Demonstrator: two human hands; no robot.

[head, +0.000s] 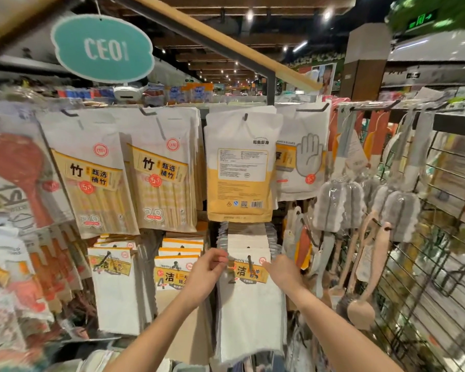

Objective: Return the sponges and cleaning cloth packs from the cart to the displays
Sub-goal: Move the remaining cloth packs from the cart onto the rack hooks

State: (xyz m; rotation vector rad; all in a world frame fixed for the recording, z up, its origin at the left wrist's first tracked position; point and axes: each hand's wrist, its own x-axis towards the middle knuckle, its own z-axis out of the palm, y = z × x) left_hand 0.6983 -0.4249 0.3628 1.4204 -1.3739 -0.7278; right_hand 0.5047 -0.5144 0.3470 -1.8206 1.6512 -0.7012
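Note:
A white cleaning cloth pack point(250, 307) with a yellow label hangs at the front of a black display hook point(249, 260), ahead of several like packs. My left hand point(208, 275) pinches the pack's upper left corner. At the upper right corner, my right hand point(282, 272) touches the card with an outstretched finger. Two more rows of cloth packs point(116, 291) point(176, 267) hang to the left. The cart is out of view.
Bamboo chopstick packs point(97, 183) and a yellow-and-white pouch point(239, 167) hang above. Glove packs point(304, 157) hang at the upper right. Sponge brushes point(333, 205) and wooden utensils point(360, 304) hang on the wire rack point(440, 237) at right. A teal sign point(102, 48) hangs overhead.

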